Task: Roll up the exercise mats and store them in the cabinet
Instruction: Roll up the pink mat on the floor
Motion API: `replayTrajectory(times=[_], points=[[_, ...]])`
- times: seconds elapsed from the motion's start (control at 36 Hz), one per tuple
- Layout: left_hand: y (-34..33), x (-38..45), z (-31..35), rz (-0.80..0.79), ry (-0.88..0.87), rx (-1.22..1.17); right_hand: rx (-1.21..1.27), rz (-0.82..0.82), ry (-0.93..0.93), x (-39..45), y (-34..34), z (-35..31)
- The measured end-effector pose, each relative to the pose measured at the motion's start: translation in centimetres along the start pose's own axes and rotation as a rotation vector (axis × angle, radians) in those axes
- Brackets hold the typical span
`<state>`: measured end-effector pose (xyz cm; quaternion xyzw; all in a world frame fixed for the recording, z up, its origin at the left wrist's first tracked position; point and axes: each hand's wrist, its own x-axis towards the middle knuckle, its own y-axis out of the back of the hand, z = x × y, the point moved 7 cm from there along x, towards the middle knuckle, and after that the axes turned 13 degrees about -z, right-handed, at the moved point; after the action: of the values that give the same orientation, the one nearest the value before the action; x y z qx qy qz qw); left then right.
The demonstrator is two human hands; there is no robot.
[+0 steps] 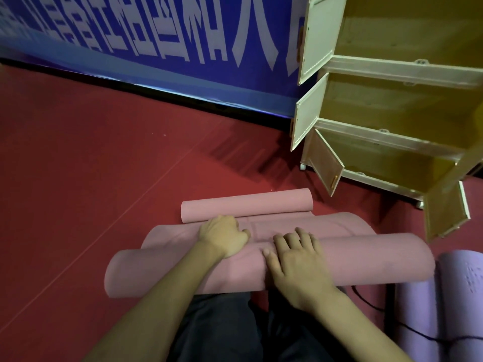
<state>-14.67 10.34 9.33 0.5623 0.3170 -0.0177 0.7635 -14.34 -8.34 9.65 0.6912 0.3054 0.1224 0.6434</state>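
Pressing pink mat [339, 259]: right hand [295, 259] flat; left hand [224, 237] curled, fingertips hidden.

Bare forearms, left hand [223, 237], right hand [298, 265], no sleeves, dark trousers [224, 333]

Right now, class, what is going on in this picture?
A person kneels on the red floor working a pink mat. Both hands rest on it: the left hand with curled fingers pressing on the flat stretch, the right hand spread over the near roll. The mat's far end is curled up too. A purple mat lies rolled at the right. The cabinet stands with its doors open, its visible shelves empty.
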Motion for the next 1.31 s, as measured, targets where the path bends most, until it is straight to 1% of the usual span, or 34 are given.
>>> replayTrajectory(times=[0.08, 0.17, 0.28, 0.33, 0.39, 0.47, 0.56, 0.67, 0.72, 0.78, 0.83, 0.89, 0.94, 1.0, 1.11, 1.22, 1.31], points=[[1.0, 0.3, 0.3, 0.075, -0.011, 0.015, -0.012, -0.023, -0.007, -0.4, -0.8, -0.5], [1.2, 0.1, 0.7, 0.133, -0.036, 0.04, 0.019, -0.039, 0.032, -0.4, -0.7, -0.5], [2.4, -1.5, 0.8, 0.342, -0.096, 0.041, 0.003, -0.16, 0.074, 0.5, 0.3, -0.5], [2.3, -2.0, 0.3, 0.395, -0.137, -0.022, 0.003, -0.196, 0.063, 1.3, 0.5, -0.5], [1.6, -2.4, -0.1, 0.418, -0.196, -0.08, 0.003, -0.221, 0.036, 2.6, 0.6, -0.2], [0.6, -3.2, -0.5, 0.48, -0.254, -0.067, 0.017, -0.272, 0.005, 4.6, 0.8, -0.2], [0.0, -4.2, -0.5, 0.502, -0.241, -0.009, 0.032, -0.331, -0.005, 6.3, 0.8, -0.2], [-2.2, -4.8, 0.5, 0.469, -0.189, 0.225, 0.007, -0.379, -0.019, 7.7, 0.6, 0.0], [-2.5, -4.6, 0.5, 0.492, -0.167, 0.252, 0.004, -0.375, -0.017, 7.9, 0.5, 0.0], [-2.1, -4.0, 0.3, 0.506, -0.182, 0.245, 0.002, -0.327, -0.013, 7.7, 0.5, 0.0], [-1.2, -3.4, 0.5, 0.472, -0.193, 0.255, 0.034, -0.22, -0.023, 7.4, 1.0, 0.3], [-0.1, -3.1, 1.4, 0.394, -0.172, 0.282, 0.058, -0.112, -0.06, 7.3, 1.6, 0.9], [0.8, -2.5, 2.0, 0.349, -0.145, 0.302, 0.028, -0.051, -0.07, 7.3, 2.1, 1.1], [1.2, -1.5, 2.0, 0.282, -0.134, 0.272, -0.005, -0.028, -0.063, 7.4, 2.4, 1.0], [1.8, 0.3, 1.6, 0.157, -0.153, 0.175, -0.011, -0.039, -0.067, 7.5, 3.1, 1.1], [2.1, 1.4, 1.6, -0.015, -0.133, 0.137, 0.0, -0.162, -0.052, 8.1, 3.1, 1.2], [2.0, 2.0, 1.3, -0.1, -0.114, 0.122, 0.019, -0.227, -0.057, 8.6, 3.2, 1.1]])
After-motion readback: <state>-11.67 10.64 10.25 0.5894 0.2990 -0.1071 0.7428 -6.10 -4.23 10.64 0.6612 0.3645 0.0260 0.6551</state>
